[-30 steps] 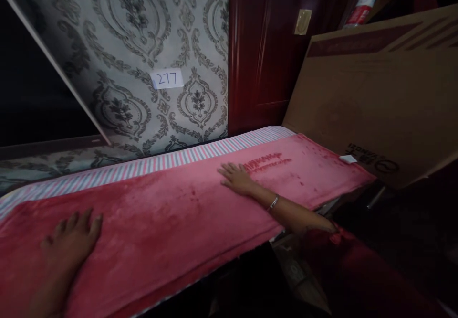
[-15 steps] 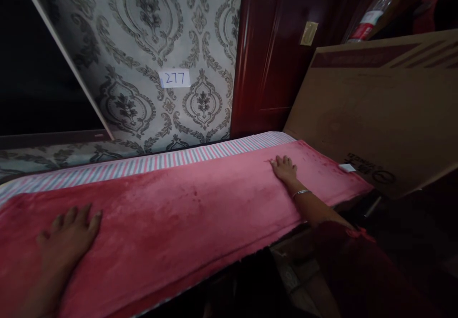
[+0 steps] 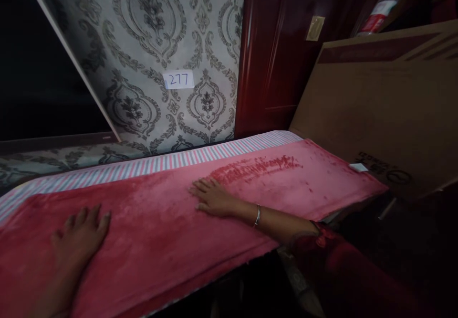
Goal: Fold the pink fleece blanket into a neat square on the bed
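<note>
A long strip of folded red plush fabric point(image 3: 153, 241), perhaps a blanket, lies flat before me. Beneath its far edge shows a striped cloth point(image 3: 186, 158) in pink, grey and white. My left hand point(image 3: 80, 234) rests palm down on the fabric's left part with fingers spread. My right hand point(image 3: 213, 196), a silver bracelet at its wrist, lies flat on the middle, fingers stretched to the left. To its right, a darker brushed streak point(image 3: 257, 167) marks the pile. A small white tag point(image 3: 358, 167) sticks out at the right end.
A large cardboard box point(image 3: 379, 98) stands against the right end, with a plastic bottle point(image 3: 375, 17) behind its top edge. A dark screen point(image 3: 46, 69) is at the left. Patterned wallpaper bears a paper label point(image 3: 179, 79) reading 277, beside a dark red door point(image 3: 279, 46).
My right hand has slid left across the fabric, from near its right end to the middle, leaving a darker streak in the pile. My left hand stays nearly in place; the view shifts slightly.
</note>
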`<state>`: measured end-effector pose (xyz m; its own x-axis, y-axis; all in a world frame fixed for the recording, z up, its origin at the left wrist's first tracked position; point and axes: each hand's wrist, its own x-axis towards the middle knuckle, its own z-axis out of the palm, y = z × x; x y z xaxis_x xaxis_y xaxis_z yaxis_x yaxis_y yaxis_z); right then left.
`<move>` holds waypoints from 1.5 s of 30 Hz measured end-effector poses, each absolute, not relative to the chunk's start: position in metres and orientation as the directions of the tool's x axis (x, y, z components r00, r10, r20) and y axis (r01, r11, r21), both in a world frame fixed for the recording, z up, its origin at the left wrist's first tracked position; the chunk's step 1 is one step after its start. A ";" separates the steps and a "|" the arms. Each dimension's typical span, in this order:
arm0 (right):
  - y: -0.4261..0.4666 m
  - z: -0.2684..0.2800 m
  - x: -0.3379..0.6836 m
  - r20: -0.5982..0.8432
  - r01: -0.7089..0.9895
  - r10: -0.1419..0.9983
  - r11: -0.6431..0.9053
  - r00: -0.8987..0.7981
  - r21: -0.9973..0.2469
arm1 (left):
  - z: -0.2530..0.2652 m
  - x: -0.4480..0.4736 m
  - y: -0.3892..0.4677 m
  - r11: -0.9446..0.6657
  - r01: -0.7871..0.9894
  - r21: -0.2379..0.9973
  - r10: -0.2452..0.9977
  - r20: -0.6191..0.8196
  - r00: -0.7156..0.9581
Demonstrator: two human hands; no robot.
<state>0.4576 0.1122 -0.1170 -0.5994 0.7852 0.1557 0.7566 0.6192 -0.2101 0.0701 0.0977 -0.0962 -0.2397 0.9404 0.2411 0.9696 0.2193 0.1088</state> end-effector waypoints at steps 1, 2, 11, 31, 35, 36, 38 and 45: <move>0.113 -0.117 0.455 0.160 0.746 0.772 0.635 -0.615 -0.200 | -0.095 0.072 0.096 0.228 0.969 0.096 0.934 0.258 -0.245; 0.114 -0.117 0.455 0.164 0.749 0.773 0.634 -0.613 -0.192 | -0.095 0.074 0.094 0.230 0.970 0.086 0.931 0.273 -0.244; 0.120 -0.120 0.462 0.213 0.789 0.808 0.586 -0.549 -0.185 | -0.097 0.083 0.105 0.052 0.990 0.129 0.884 0.455 -0.105; 0.132 -0.117 0.707 0.122 0.941 0.935 -0.320 0.333 -0.111 | -0.117 0.265 0.128 -0.547 0.837 0.020 0.815 0.240 0.527; 0.096 -0.126 0.777 0.108 0.761 0.760 -0.609 0.640 -0.223 | -0.116 0.269 0.128 -0.541 0.841 0.017 0.819 0.236 0.522; 0.090 -0.126 0.784 0.117 0.728 0.725 -0.643 0.678 -0.239 | -0.116 0.270 0.127 -0.539 0.842 0.016 0.820 0.236 0.521; 0.084 -0.125 0.785 0.151 0.715 0.703 -0.653 0.695 -0.251 | -0.116 0.272 0.127 -0.534 0.845 0.020 0.826 0.228 0.516; 0.119 -0.109 0.654 0.233 0.979 0.966 -0.067 0.112 -0.195 | -0.109 0.276 0.115 -0.545 0.832 0.099 0.828 0.220 0.516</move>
<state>0.6535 0.1189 -0.1094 0.1121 0.9659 0.2332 0.9785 -0.0665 -0.1950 0.2760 0.1153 -0.1092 0.5159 0.8279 0.2198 0.8325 -0.5451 0.0991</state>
